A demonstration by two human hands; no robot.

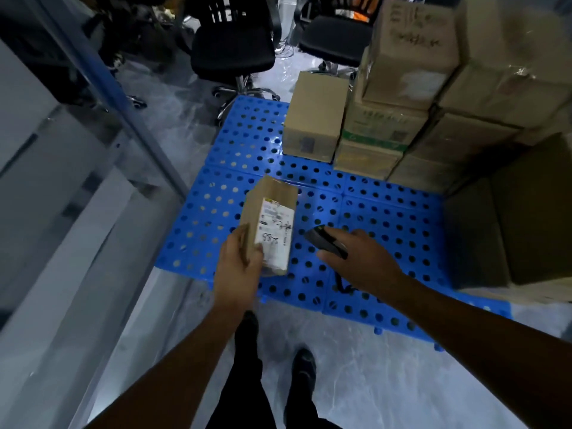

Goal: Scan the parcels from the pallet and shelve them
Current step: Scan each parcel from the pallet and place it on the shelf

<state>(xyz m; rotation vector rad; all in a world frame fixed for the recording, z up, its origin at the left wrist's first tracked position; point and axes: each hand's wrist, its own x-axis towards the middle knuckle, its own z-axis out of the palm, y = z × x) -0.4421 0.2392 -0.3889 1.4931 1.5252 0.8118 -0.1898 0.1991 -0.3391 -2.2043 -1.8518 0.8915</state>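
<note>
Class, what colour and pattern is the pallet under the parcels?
Bright blue pallet, dotted with round holes; the head view shows it.

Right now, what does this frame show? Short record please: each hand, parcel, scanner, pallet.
left hand: grips the parcel at its near end
right hand: holds the scanner, right of the parcel, apart from it
parcel: brown carton, white label facing the camera, held over the pallet
pallet: blue, perforated; stacked cartons on its far right part
scan status: cannot tell
</note>
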